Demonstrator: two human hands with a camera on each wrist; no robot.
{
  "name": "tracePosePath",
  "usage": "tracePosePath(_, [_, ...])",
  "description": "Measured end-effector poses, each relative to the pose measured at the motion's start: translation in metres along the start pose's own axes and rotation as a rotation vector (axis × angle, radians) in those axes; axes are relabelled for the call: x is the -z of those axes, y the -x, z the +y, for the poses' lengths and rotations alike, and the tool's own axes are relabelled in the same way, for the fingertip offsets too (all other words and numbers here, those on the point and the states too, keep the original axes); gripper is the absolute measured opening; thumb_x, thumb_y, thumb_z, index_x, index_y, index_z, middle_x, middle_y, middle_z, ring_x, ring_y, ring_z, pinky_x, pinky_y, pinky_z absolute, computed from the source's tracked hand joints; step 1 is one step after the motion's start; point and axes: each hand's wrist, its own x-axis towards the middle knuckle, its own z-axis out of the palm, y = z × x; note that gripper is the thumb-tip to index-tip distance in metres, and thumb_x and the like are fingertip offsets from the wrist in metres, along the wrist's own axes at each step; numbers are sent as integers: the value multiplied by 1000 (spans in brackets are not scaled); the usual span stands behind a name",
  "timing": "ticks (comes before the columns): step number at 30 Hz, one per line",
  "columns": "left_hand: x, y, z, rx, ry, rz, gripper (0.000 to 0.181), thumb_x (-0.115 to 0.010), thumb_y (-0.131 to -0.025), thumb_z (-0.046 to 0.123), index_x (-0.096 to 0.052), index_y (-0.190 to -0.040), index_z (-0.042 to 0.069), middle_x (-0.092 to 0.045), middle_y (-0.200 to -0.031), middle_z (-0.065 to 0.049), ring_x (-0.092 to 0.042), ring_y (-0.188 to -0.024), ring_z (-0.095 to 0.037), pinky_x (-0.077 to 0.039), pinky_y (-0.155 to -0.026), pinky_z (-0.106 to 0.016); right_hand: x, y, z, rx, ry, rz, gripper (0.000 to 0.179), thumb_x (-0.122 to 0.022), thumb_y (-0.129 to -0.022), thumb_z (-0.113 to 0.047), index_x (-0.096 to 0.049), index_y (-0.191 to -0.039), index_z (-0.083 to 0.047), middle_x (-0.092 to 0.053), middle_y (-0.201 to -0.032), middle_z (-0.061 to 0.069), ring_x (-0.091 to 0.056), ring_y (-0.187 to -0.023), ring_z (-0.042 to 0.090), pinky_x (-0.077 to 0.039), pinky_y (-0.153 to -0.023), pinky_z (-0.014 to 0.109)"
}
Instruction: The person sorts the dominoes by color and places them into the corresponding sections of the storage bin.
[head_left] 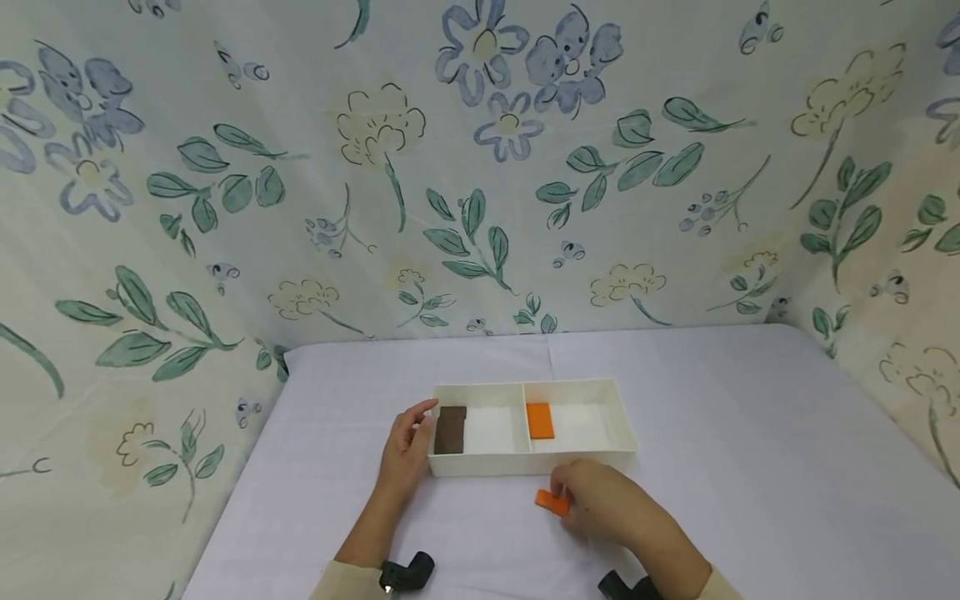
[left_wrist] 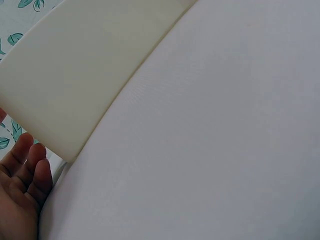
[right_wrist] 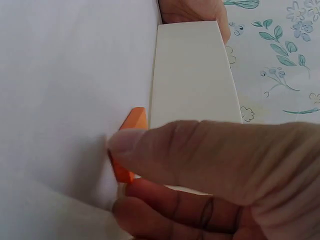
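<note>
My right hand (head_left: 603,500) pinches a small orange block (head_left: 552,502) between thumb and fingers, just in front of a white two-compartment box (head_left: 480,465). Up close in the right wrist view, the thumb covers the middle of that orange block (right_wrist: 134,119). At the box's left end is my left hand (head_left: 407,446), its fingers bent loosely against the end wall. Several of its fingers (left_wrist: 36,160) show beside the box corner in the left wrist view. Brown pieces (head_left: 451,433) lie in the left compartment, and an orange piece (head_left: 540,421) lies in the right one, against the divider.
The box stands on a table covered with a white cloth (head_left: 720,417). Behind and at both sides hangs a curtain (head_left: 480,175) printed with flowers and leaves. Black wrist devices (head_left: 408,573) are on both forearms.
</note>
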Motion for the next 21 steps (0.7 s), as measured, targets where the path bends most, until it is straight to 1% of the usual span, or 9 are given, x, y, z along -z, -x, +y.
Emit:
tracePosePath(4, [1, 0, 1, 11, 14, -12, 32, -54, -105, 25, -63, -136, 26, -52, -114, -4, -48, -84, -12, -42, -73, -25, -3, -1, -2, 5, 28, 14, 24, -79, -77, -1, -66, -89, -18, -56, -75, -8, -51, -70, 12, -45, -63, 28])
tracePosePath(7, [1, 1, 0, 7, 13, -15, 33, -54, -106, 26, -63, -137, 25, -52, -115, -4, -48, -84, -11, -42, -73, -25, -3, -1, -2, -1, 40, 15, 24, -83, -77, -7, -66, -88, -19, -55, -74, -9, -50, -69, 11, -44, -63, 28])
tracePosePath(11, [1, 0, 1, 4, -4, -7, 32, -54, -106, 26, -63, -136, 27, -53, -113, -3, -49, -85, -12, -42, -74, -25, -4, -2, -1, 4, 48, 23, 24, -86, -77, -14, -65, -88, -20, -55, -73, -9, -50, -69, 11, -43, -63, 28])
tracePosePath(16, [1, 0, 1, 8, -17, -3, 32, -53, -105, 27, -63, -135, 29, -53, -113, -2, -49, -84, -13, -42, -74, -26, -6, -4, 1, 17, 52, 28, 23, -84, -78, -13, -65, -89, -20, -54, -74, -9, -49, -70, 11, -43, -64, 28])
tracePosePath(21, [1, 0, 0, 12, -13, -13, 31, -53, -105, 27, -63, -135, 30, -53, -114, -3, -49, -85, -14, -42, -75, -26, -7, -4, 3, 18, 46, 32, 23, -84, -78, -13, -65, -89, -20, -55, -75, -9, -49, -71, 11, -43, -64, 28])
